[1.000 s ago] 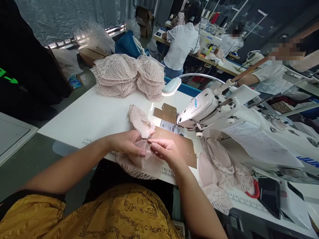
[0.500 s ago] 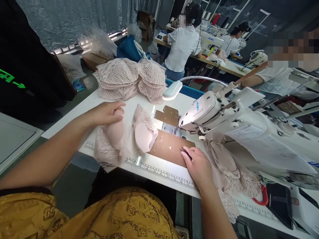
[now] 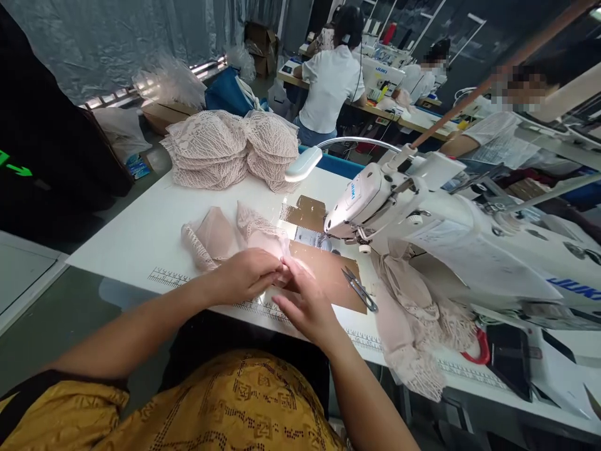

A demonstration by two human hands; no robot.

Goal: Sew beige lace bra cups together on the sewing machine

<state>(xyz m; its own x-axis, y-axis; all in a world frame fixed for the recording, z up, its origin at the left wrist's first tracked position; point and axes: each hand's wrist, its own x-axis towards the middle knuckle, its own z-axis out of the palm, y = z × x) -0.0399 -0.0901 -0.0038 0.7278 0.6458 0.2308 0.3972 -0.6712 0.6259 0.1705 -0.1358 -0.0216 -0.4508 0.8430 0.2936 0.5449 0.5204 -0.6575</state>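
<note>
Both of my hands meet at the front of the sewing table, at the near edge of a pale pink lace bra cup [image 3: 258, 233]. My left hand [image 3: 248, 272] is closed in a pinch on that edge. Thumb and forefinger of my right hand [image 3: 307, 304] pinch the same edge, its other fingers loosely bent. Part of the cup is hidden behind my fingers. Just left of it lies another lace cup piece [image 3: 213, 232]. A pair of thread snips [image 3: 359, 289] rests on the brown board [image 3: 328, 269], right of my right hand.
The white sewing machine [image 3: 375, 200] stands at the right, its needle area behind the board. Stacked lace cups [image 3: 211, 150] sit at the back left, beside a lamp head [image 3: 304, 164]. More lace pieces [image 3: 408, 300], red-handled scissors [image 3: 481, 347] and a phone [image 3: 509, 357] lie right. Co-workers sit beyond.
My right hand has put down the thread snips and moved left to the cup. My left hand has let go of the left lace piece and come right onto the same cup.
</note>
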